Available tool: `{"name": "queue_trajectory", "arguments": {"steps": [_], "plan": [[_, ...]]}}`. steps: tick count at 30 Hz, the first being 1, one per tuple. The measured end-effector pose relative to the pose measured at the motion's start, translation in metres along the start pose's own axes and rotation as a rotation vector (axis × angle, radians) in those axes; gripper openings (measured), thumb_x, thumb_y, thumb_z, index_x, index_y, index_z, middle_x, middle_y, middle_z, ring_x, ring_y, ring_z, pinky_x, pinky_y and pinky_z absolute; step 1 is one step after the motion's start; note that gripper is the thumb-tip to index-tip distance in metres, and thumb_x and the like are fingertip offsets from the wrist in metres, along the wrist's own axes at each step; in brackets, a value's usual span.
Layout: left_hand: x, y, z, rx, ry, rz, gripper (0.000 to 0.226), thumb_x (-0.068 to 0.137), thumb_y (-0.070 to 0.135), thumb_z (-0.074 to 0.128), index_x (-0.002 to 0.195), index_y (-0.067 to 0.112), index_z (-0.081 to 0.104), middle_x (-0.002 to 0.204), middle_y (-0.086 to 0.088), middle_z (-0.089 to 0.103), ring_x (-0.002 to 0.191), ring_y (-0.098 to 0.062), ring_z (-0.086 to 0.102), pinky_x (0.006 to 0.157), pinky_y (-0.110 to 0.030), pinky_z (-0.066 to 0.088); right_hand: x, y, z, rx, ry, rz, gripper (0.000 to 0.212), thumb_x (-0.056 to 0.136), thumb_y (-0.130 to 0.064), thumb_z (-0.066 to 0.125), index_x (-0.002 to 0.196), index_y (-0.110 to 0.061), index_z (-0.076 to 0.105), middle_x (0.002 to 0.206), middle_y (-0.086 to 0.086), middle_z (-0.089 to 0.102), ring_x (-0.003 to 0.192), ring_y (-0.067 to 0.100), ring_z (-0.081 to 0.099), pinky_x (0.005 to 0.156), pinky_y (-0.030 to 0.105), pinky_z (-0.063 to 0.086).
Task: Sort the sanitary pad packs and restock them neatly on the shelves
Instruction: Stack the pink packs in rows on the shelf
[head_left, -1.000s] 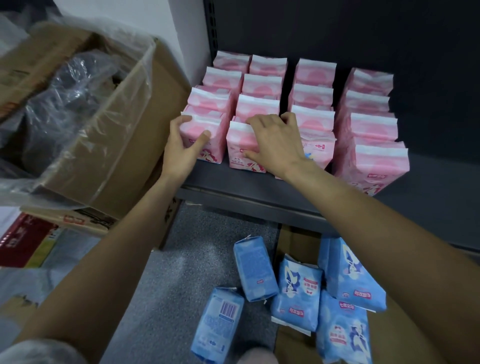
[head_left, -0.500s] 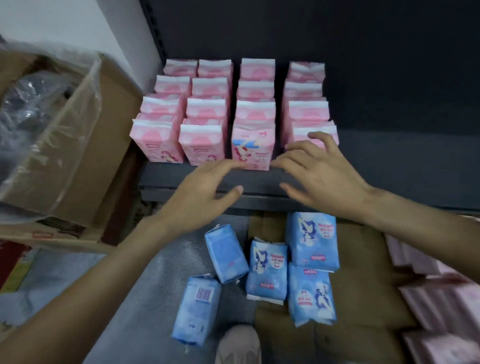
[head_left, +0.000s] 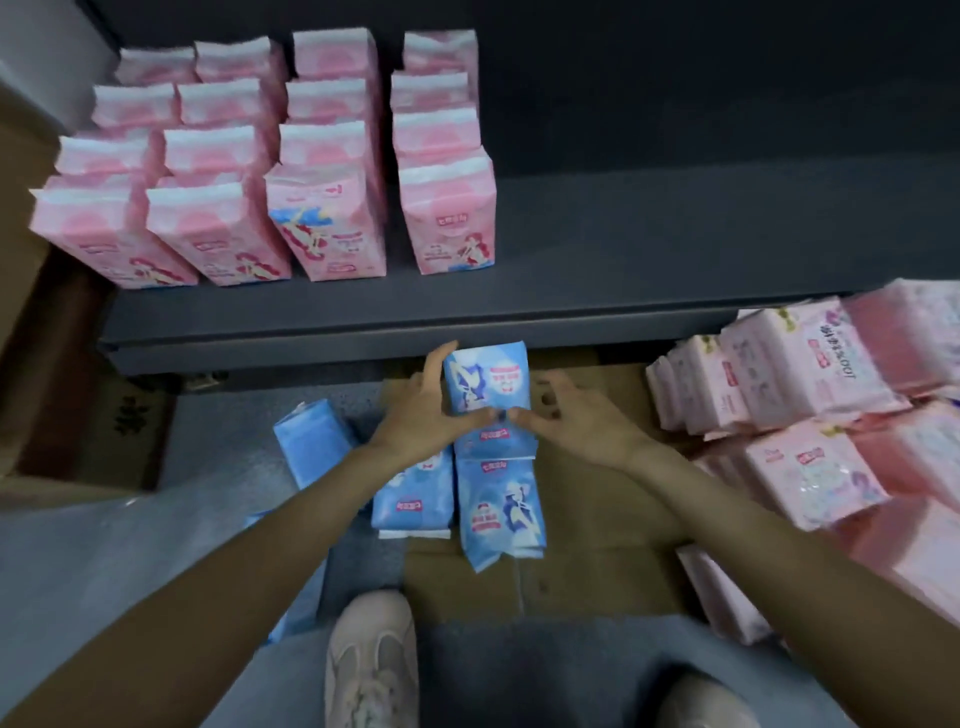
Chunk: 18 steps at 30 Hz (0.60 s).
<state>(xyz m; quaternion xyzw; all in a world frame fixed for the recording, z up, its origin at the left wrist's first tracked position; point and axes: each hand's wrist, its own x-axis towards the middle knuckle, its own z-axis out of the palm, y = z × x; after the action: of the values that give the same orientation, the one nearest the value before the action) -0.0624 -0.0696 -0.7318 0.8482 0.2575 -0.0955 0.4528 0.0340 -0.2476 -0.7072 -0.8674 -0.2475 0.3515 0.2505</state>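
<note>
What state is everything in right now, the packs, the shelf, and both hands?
Pink sanitary pad packs on the shelf: upright, in four rows.
Dark grey metal shelf: right part bare.
Blue sanitary pad pack by the shelf edge: on the floor, between both hands.
Other blue packs: lying loose on the floor.
Pale pink packs at right: piled loosely.
Left hand: fingers against the blue pack.
Right hand: open, thumb at the pack.

sixteen pink packs (head_left: 332, 223), four blue packs (head_left: 485, 384)
</note>
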Motion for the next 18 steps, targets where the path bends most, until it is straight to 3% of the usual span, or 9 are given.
{"name": "queue_trajectory", "arguments": {"steps": [3,6,8,10,13,16,18], "plan": [[0.000,-0.004,0.012,-0.181,0.059,-0.003,0.078,0.074,0.029,0.080,0.129,0.030,0.025,0.115,-0.002,0.060,0.104,-0.018,0.062,0.084,-0.033,0.054,-0.003,0.003,0.014,0.146,-0.039,-0.062,0.061,0.088,-0.048,0.059,0.136,-0.020,0.034,0.128,-0.003,0.058,0.092,0.006,0.055,0.054,0.003,0.039],[-0.002,-0.011,0.011,-0.219,0.077,-0.023,0.076,0.072,0.030,0.082,0.124,0.034,0.027,0.117,-0.003,0.060,0.102,-0.014,0.062,0.084,-0.034,0.055,-0.003,0.010,0.017,0.151,-0.062,-0.091,0.060,0.092,-0.044,0.056,0.139,-0.021,0.028,0.137,-0.003,0.052,0.108,0.010,0.058,0.052,0.002,0.037],[-0.007,-0.011,0.010,-0.051,0.151,-0.022,0.082,0.069,0.042,0.082,0.132,0.032,0.029,0.124,-0.005,0.053,0.110,-0.017,0.056,0.090,-0.043,0.051,-0.008,0.015,0.017,0.097,-0.071,-0.128,0.059,0.092,-0.044,0.056,0.140,-0.023,0.028,0.140,-0.002,0.050,0.115,0.014,0.058,0.058,0.003,0.034],[-0.015,0.001,0.012,0.296,0.256,0.021,0.082,0.072,0.040,0.079,0.139,0.024,0.034,0.127,-0.008,0.043,0.115,-0.023,0.047,0.086,-0.042,0.049,-0.019,0.022,0.012,-0.075,-0.053,-0.197,0.059,0.092,-0.047,0.054,0.141,-0.026,0.029,0.140,-0.002,0.049,0.113,0.015,0.058,0.066,0.012,0.041],[-0.020,0.037,0.012,0.653,0.358,0.342,0.070,0.071,0.036,0.079,0.132,0.018,0.049,0.120,-0.010,0.046,0.107,-0.028,0.046,0.071,-0.038,0.050,-0.045,0.033,-0.010,-0.356,0.124,-0.283,0.051,0.092,-0.043,0.054,0.138,-0.025,0.039,0.134,0.000,0.050,0.116,0.020,0.052,0.087,0.030,0.044],[0.004,0.084,0.020,0.637,0.179,0.519,0.057,0.079,0.039,0.071,0.129,0.019,0.052,0.121,-0.007,0.048,0.111,-0.026,0.044,0.081,-0.038,0.047,-0.075,0.050,-0.045,-0.436,0.404,-0.378,0.035,0.086,-0.033,0.062,0.118,-0.017,0.061,0.108,0.004,0.064,0.095,0.025,0.063,0.075,0.030,0.050],[0.024,0.121,0.032,0.604,-0.022,0.596,0.057,0.084,0.042,0.065,0.134,0.022,0.047,0.127,-0.002,0.046,0.117,-0.022,0.041,0.095,-0.036,0.041,-0.091,0.066,-0.072,-0.431,0.515,-0.351,0.034,0.085,-0.035,0.052,0.110,-0.015,0.064,0.100,0.004,0.067,0.088,0.025,0.064,0.070,0.031,0.052]]}}
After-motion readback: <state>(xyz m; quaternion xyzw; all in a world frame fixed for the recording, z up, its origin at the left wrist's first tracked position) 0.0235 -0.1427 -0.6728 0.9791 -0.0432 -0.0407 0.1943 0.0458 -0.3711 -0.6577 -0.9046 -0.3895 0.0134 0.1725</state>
